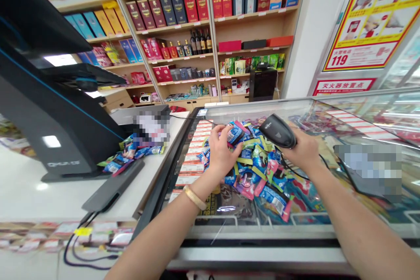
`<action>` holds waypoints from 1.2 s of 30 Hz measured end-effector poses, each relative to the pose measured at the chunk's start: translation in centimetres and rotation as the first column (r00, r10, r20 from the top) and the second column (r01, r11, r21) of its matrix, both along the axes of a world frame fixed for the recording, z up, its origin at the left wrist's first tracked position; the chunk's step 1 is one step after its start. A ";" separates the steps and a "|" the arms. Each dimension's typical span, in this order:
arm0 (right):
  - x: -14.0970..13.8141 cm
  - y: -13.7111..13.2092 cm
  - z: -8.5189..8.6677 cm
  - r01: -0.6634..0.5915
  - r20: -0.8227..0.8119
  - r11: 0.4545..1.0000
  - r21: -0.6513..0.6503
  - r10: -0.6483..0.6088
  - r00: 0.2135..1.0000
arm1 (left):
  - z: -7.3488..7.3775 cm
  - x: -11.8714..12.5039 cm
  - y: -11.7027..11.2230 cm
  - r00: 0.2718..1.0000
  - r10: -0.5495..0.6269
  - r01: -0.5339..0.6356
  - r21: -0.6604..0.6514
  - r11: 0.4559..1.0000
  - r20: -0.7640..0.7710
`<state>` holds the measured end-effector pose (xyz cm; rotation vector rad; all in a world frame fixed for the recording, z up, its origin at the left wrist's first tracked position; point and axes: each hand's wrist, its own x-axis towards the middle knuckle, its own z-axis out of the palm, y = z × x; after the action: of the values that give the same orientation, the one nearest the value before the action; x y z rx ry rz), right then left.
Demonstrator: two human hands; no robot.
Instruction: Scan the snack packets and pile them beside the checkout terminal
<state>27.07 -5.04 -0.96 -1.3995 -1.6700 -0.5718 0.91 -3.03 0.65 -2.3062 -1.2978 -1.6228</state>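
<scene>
The glass counter (295, 227) spreads before me, the snack packets (259, 175) heaped on it. At two o'clock my right hand (303, 151) grips the scanner (278, 130), half hiding its cable. My left hand (221, 148) pinches one blue packet (235, 133), its print unreadable.

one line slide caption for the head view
Left hand picks at a pile of snack packets on a glass counter; right hand holds a barcode scanner.

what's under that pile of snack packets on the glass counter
The snack packets lie on the glass counter top. Through the bare glass beside them, rows of price labels show inside the case. Whatever lies directly beneath the pile is covered.
</scene>
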 end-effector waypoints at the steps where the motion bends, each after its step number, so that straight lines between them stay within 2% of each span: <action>1: 0.0 0.1 0.0 0.001 0.003 1.000 0.003 -0.001 1.000 | -0.1 -0.2 0.0 1.000 0.008 -0.008 -0.005 1.000 -0.008; 8: -0.3 0.0 0.0 -0.019 0.028 0.999 0.043 0.018 0.999 | -1.2 -1.5 0.0 0.998 0.010 -0.014 -0.077 0.997 -0.055; 11: -0.3 -0.1 -0.1 -0.025 0.038 0.998 0.052 0.023 0.999 | -1.0 -2.9 -0.5 0.997 -0.001 -0.005 -0.078 0.997 -0.082; 14: -0.2 -0.2 -0.1 -0.053 0.045 0.995 0.079 0.050 0.998 | -0.4 -6.3 -1.0 0.995 0.049 -0.052 -0.032 0.998 -0.086; 17: -0.2 -0.5 0.1 -0.091 0.055 0.991 0.100 0.085 0.995 | 0.3 -12.0 -1.2 0.976 0.198 -0.201 -0.021 0.979 -0.085; 19: -0.5 -0.8 0.3 -0.115 0.079 0.984 0.136 0.105 0.991 | 0.7 -16.4 -1.4 0.932 0.347 -0.354 -0.063 0.933 -0.099; 21: -0.9 -1.3 0.8 -0.163 0.115 0.973 0.161 0.146 0.983 | 1.2 -20.5 -1.7 0.856 0.492 -0.512 -0.139 0.848 -0.157; 22: -1.2 -1.5 1.0 -0.199 0.136 0.963 0.181 0.176 0.975 | 1.5 -22.4 -1.9 0.805 0.557 -0.591 -0.186 0.785 -0.203; 25: -2.2 -2.2 1.8 -0.280 0.206 0.938 0.205 0.238 0.949 | 2.5 -26.4 -2.7 0.619 0.681 -0.785 -0.294 0.545 -0.391; 27: -2.7 -2.6 2.1 -0.309 0.245 0.927 0.212 0.255 0.935 | 3.0 -28.1 -3.0 0.529 0.673 -0.849 -0.330 0.414 -0.517; 28: -2.9 -2.7 2.1 -0.319 0.253 0.924 0.210 0.264 0.931 | 3.2 -28.6 -3.1 0.509 0.645 -0.860 -0.344 0.376 -0.569; 30: -3.1 -2.7 2.0 -0.332 0.251 0.920 0.209 0.278 0.927 | 3.3 -29.3 -3.3 0.506 0.581 -0.862 -0.367 0.349 -0.637; 32: -3.1 -2.7 1.7 -0.336 0.234 0.920 0.203 0.288 0.929 | 3.2 -29.5 -3.3 0.517 0.545 -0.855 -0.373 0.360 -0.660; 36: -3.1 -2.6 1.4 -0.333 0.210 0.923 0.192 0.293 0.933 | 2.9 -29.6 -3.6 0.516 0.563 -0.854 -0.334 0.400 -0.645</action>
<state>23.97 -7.62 0.46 -0.9145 -1.8608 -0.6904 -28.68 -6.59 3.54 -1.5950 -2.4635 -0.3318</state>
